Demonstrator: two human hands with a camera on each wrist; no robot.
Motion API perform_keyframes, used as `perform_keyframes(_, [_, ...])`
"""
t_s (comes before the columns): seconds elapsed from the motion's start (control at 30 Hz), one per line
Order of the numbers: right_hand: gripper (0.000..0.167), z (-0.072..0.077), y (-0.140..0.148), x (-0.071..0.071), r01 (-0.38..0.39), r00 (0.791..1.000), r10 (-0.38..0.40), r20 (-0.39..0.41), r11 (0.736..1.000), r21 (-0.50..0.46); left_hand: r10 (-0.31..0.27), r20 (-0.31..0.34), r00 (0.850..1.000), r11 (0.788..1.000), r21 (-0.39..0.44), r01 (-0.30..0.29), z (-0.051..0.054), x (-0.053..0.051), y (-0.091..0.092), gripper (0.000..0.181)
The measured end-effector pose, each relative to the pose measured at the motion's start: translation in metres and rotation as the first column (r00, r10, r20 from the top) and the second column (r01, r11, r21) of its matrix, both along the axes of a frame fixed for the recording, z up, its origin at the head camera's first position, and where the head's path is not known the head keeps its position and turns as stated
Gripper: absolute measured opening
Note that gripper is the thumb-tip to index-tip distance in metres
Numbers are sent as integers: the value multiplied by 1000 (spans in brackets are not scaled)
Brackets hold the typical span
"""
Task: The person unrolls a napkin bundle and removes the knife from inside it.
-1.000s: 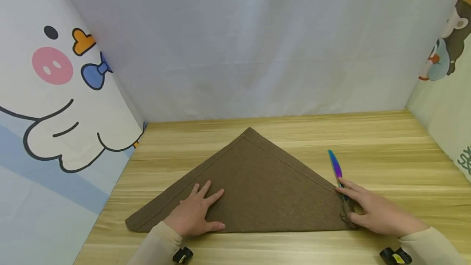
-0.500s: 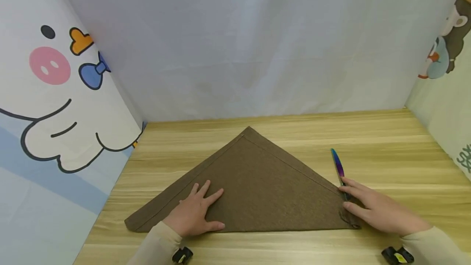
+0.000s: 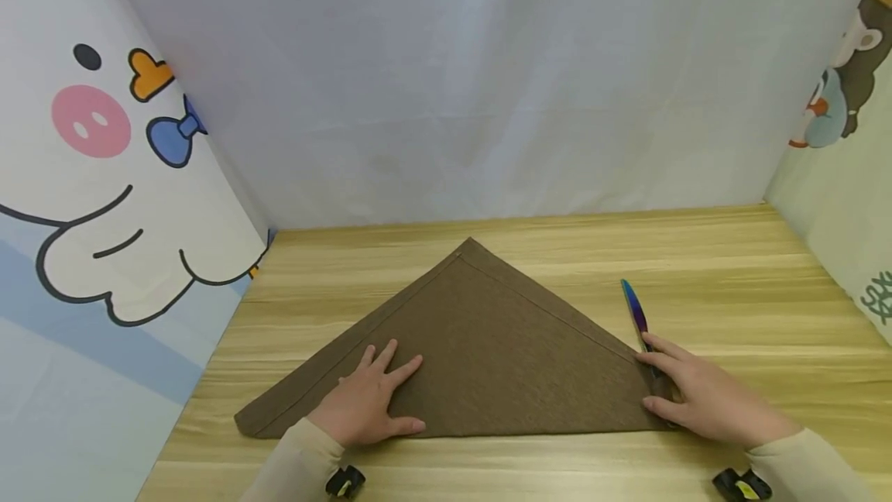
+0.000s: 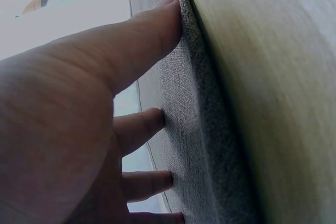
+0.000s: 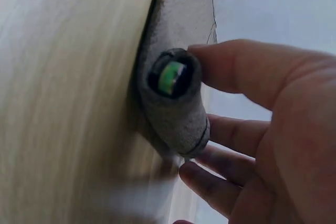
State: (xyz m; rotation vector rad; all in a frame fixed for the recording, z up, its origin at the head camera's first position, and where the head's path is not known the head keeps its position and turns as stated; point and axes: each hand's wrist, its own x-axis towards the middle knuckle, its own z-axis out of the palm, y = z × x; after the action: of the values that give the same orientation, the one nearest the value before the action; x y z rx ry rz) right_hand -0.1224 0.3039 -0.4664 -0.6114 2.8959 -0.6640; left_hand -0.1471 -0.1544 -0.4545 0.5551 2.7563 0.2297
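Note:
A brown cloth napkin (image 3: 516, 355), folded in a triangle, lies with its point away from me. At its right corner, an iridescent blue-purple knife (image 3: 633, 305) has its blade sticking out beyond the cloth, and its handle is wrapped in a small cloth roll (image 5: 181, 121). The handle's end shows inside the roll in the right wrist view. My right hand (image 3: 711, 397) holds this roll between thumb and fingers. With fingers spread, my left hand (image 3: 365, 401) rests flat on the left half of the napkin, its thumb by the near fold.
The wooden-patterned table (image 3: 753, 277) extends around the napkin. A pale curtain (image 3: 488, 84) hangs at the back. Cartoon-printed sheets (image 3: 97, 200) stand at the left and right sides.
My right hand and the knife shifted slightly right, then back left as the corner was rolled. The dark thread seen earlier at the roll is now hidden. My left hand stays put.

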Motion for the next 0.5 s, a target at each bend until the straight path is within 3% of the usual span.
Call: perform_keyframes(0.5, [54,-2,11,7,6,1000,-6,6,1000,-9,-1,4,1000,1000,-12,1,-4,-2,-2,89])
